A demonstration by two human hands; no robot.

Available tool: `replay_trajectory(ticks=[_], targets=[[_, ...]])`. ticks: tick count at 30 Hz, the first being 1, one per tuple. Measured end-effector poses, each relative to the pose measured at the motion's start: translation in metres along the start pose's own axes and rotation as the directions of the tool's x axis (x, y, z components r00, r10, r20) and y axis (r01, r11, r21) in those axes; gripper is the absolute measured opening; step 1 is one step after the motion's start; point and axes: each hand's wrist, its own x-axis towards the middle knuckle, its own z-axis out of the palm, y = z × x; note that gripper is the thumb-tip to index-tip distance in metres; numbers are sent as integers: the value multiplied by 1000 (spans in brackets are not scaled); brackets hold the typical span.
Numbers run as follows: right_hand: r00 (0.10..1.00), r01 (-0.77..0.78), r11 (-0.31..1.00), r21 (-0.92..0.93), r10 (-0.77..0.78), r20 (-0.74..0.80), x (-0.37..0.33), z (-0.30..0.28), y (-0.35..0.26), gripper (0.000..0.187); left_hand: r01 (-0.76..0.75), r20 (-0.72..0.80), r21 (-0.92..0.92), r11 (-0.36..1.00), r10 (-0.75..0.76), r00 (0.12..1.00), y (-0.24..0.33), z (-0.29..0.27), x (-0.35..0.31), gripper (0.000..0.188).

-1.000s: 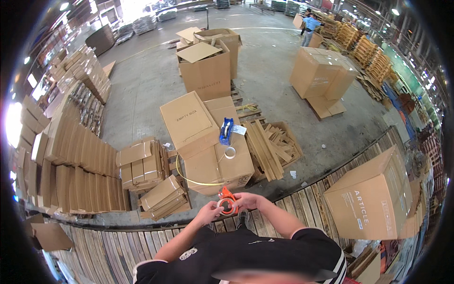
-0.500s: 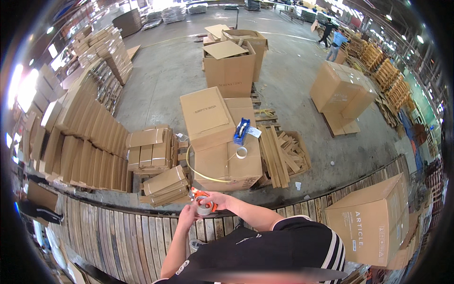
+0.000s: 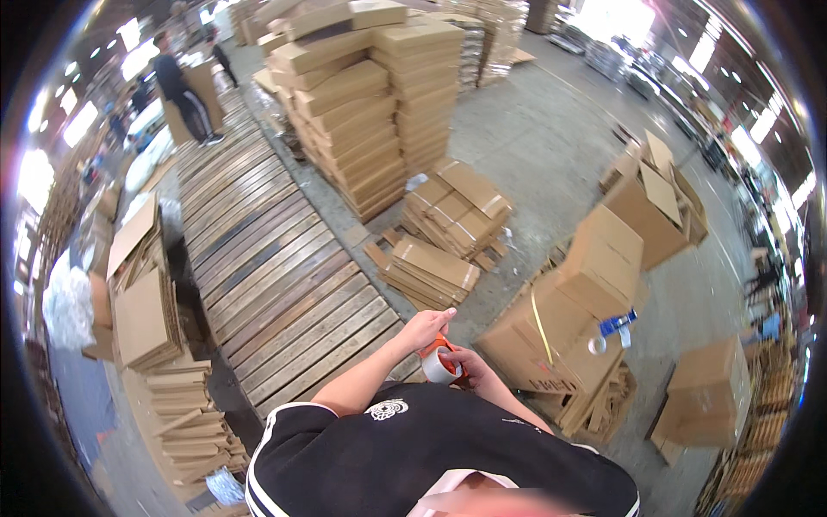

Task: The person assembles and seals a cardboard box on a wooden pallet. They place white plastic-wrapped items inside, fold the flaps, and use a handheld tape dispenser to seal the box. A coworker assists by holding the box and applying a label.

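My right hand [image 3: 472,365] is wrapped round an orange hand-held tape dispenser [image 3: 427,346] in front of my chest. A roll of pale packing tape [image 3: 438,368] sits in it, its round side toward me. At the dispenser's upper end, the fingers of my left hand [image 3: 425,328] are closed against its front. What lies under these fingertips is hidden. To the right stands a large cardboard box [image 3: 517,332] with a second box [image 3: 603,246] on it. A blue tape dispenser [image 3: 617,323] and a loose tape roll [image 3: 597,345] lie on the large box.
A slatted wooden walkway [image 3: 276,267] runs to the far left, where a person [image 3: 183,95] stands beside a cardboard sheet. Flat cartons form tall stacks [image 3: 370,121] ahead, with strapped bundles [image 3: 457,207] nearer. Folded cardboard [image 3: 146,319] is piled at left; another box [image 3: 706,392] stands at right.
My view and body have turned left, bringing the walkway and carton stacks to the middle and the boxes to the right. The orange tape dispenser stays in my hands.
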Motion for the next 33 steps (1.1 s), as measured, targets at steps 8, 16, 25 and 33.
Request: replay_trajectory(ticks=[8,16,25,33], targets=[[962,-206,965,-165,231,147,140,88,-30,49,-94,-266,-190,977,41,963,-79,-148,-37,80],[795,-452,780,-433,572,202,306,119,-80,53,-168,-546,-415,894,-98,832,-137,-243,-38,75],[436,-457,573,-680,811,390,548,254,-158,54,-149,-775,-451,880,-303,554,-129,-438,-55,57],[218,-437,327,-838,942,254,691,334,-196,53,-273,-800,-543,794,-390,457,-183,-533,-41,62]])
